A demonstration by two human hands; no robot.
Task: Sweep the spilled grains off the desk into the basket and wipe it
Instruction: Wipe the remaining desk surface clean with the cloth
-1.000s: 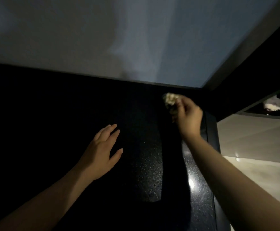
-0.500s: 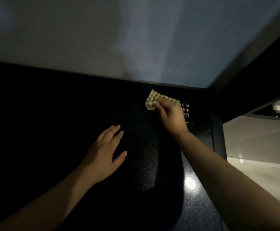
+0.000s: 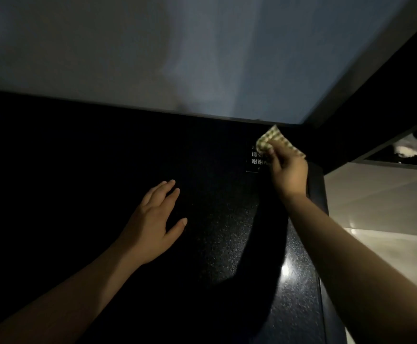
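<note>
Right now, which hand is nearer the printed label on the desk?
Right. The right hand, gripping the checked cloth, overlaps the label; the left hand rests flat on the desk, well apart to its left.

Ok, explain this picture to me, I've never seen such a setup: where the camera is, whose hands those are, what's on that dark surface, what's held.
No machine here: a person wears one wide-angle camera on the head, so you look forward and down along both bare arms. The black speckled desk fills the lower picture, with a pale wall behind and light floor at the right. The left hand, fingers straight, holds nothing and seems to rest flat on the desk. The right hand pinches a checked cloth at the desk's far right corner, beside a small label with white Chinese characters. In this dim light I can make out no grains, and no basket is in view.
</note>
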